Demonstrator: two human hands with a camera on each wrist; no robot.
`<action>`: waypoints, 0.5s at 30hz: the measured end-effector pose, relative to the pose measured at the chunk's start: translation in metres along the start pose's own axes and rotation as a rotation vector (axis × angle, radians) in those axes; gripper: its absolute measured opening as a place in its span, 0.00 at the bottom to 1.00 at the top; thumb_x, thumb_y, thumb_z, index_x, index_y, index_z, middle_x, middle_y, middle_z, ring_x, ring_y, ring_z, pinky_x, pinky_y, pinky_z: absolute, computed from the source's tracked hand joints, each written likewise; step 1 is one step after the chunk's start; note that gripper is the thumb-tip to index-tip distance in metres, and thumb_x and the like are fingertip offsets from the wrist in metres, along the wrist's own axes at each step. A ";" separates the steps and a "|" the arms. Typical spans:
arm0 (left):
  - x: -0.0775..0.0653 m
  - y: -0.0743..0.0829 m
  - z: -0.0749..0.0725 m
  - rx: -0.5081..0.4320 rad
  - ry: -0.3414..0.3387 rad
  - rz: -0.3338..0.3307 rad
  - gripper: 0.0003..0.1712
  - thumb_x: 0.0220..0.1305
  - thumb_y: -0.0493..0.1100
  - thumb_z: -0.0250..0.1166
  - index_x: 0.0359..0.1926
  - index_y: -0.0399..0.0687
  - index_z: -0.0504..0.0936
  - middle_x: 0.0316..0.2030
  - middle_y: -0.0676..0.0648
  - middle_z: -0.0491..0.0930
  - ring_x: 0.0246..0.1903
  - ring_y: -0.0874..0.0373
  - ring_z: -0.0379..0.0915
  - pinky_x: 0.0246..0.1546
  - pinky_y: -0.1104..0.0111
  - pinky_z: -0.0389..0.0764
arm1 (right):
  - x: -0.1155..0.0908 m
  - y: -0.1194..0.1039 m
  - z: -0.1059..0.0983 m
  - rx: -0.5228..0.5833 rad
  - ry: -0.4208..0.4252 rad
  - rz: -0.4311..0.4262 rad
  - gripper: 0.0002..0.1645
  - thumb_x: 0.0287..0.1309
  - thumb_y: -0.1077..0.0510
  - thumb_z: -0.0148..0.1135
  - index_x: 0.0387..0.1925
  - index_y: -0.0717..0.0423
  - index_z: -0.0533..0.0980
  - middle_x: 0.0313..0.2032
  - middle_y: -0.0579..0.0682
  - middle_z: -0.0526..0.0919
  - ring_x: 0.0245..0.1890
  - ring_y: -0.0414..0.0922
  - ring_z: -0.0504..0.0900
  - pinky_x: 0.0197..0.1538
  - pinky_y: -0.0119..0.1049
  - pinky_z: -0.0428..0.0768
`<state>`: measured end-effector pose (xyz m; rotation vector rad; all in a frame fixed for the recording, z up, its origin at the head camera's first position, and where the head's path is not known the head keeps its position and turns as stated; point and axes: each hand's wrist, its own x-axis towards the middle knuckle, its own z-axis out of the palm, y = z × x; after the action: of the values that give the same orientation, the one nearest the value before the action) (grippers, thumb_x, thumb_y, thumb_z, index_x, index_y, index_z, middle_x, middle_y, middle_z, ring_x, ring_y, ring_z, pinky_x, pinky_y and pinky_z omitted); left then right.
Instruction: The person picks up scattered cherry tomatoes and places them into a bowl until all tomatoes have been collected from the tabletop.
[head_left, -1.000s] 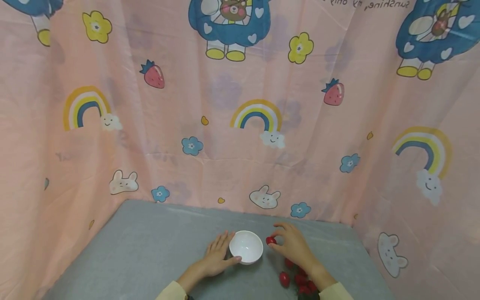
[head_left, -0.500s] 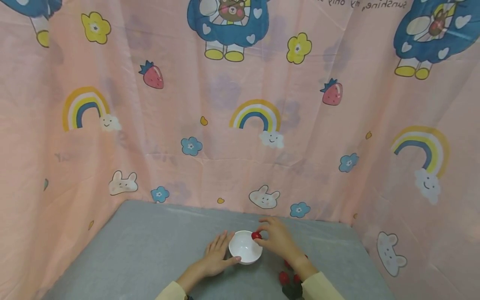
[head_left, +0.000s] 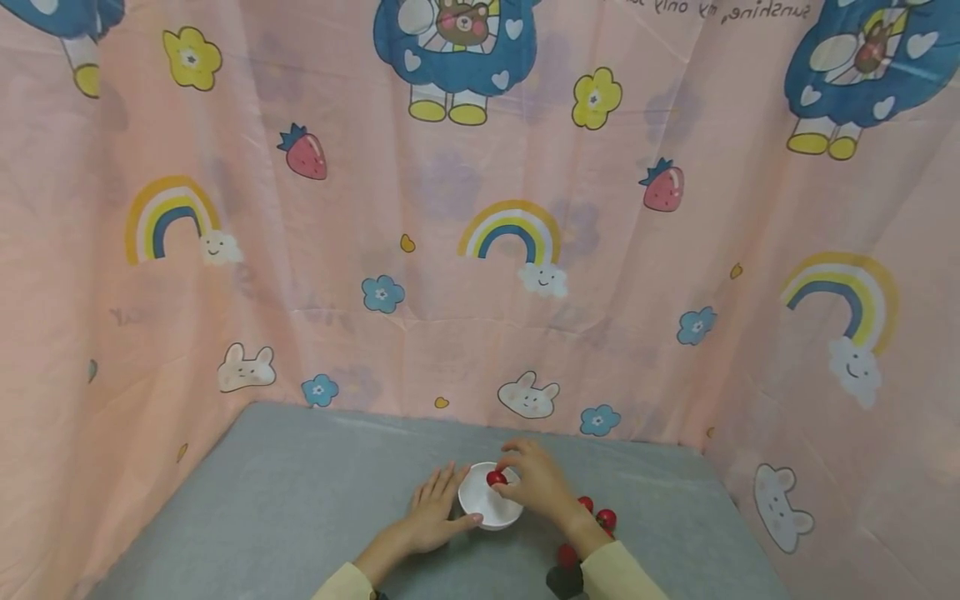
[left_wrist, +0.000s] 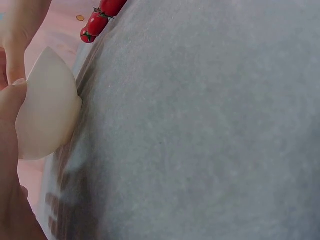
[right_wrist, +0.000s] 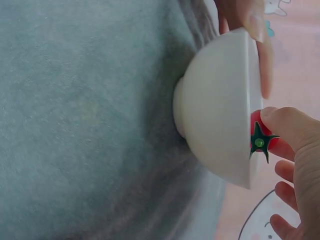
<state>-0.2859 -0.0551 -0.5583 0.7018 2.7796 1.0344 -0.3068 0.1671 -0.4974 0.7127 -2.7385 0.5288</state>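
Observation:
A small white bowl stands upright on the grey cloth. My left hand rests against its left side, fingers straight, with the thumb at the near rim. Between the thumb and fingers of my right hand is a red cherry tomato, pinched over the bowl's opening. From the right wrist, the tomato shows its green star-shaped calyx at the rim, partly hidden behind the bowl wall. Whether the tomato touches the bowl cannot be told. The bowl's inside is partly covered by the right hand.
Several more cherry tomatoes lie on the cloth right of the bowl, partly hidden by the right forearm. A dark shape lies beside the right sleeve. A pink printed curtain hangs behind the grey-covered table.
My right hand has moved left with the cherry tomato, from beside the bowl to over its opening. The left hand and the bowl have stayed put.

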 end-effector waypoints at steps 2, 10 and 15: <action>0.000 -0.001 0.001 0.000 -0.001 -0.004 0.50 0.66 0.69 0.56 0.79 0.53 0.47 0.78 0.33 0.44 0.76 0.29 0.37 0.68 0.30 0.43 | 0.000 0.001 0.003 0.003 -0.011 -0.003 0.13 0.48 0.49 0.75 0.34 0.50 0.86 0.55 0.55 0.82 0.59 0.56 0.76 0.61 0.61 0.74; 0.003 -0.007 0.006 -0.001 0.022 -0.009 0.49 0.66 0.70 0.55 0.79 0.57 0.47 0.79 0.35 0.43 0.77 0.30 0.36 0.69 0.30 0.42 | 0.001 0.003 0.013 0.005 -0.047 0.029 0.12 0.48 0.48 0.75 0.34 0.48 0.86 0.55 0.54 0.81 0.61 0.56 0.75 0.63 0.60 0.73; 0.001 -0.003 0.003 0.006 0.015 0.003 0.50 0.66 0.70 0.55 0.79 0.56 0.47 0.78 0.33 0.44 0.76 0.28 0.38 0.67 0.29 0.44 | 0.001 0.004 0.016 0.000 -0.057 0.021 0.12 0.48 0.48 0.75 0.33 0.47 0.86 0.55 0.54 0.81 0.60 0.56 0.75 0.62 0.61 0.74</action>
<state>-0.2871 -0.0552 -0.5623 0.7016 2.7961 1.0362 -0.3121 0.1632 -0.5129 0.7103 -2.8014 0.5204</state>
